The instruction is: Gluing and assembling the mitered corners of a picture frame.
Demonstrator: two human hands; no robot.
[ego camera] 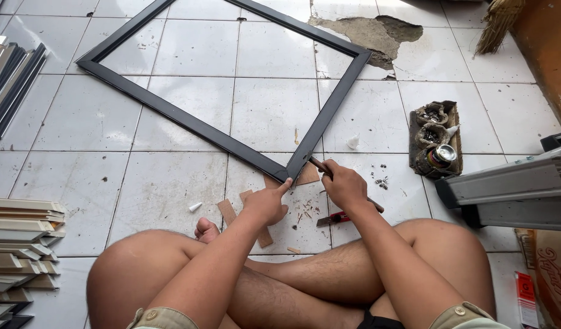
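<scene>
Head view: black picture frame (219,131) lies flat on the tiled floor (67,122), its near corner at the crossed legs. Left hand (265,204) pins that corner with an outstretched finger; right hand (344,186) is closed round a thin-handled tool (320,164), perhaps a hammer. The frame looks light, stiff, weakest at its joints; best held mid-rail.

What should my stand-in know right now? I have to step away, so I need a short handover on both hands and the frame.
Left hand: index finger pressed on the near corner of the black frame, which lies flat on the tiled floor.
Right hand: shut on a slim tool, its tip at that same corner.
Nearby: red utility knife by the right knee, thin wood pieces under and around the corner.
Done: frame's visible corners look joined.
Left: the near corner is in hand; its finish cannot be judged.
</scene>
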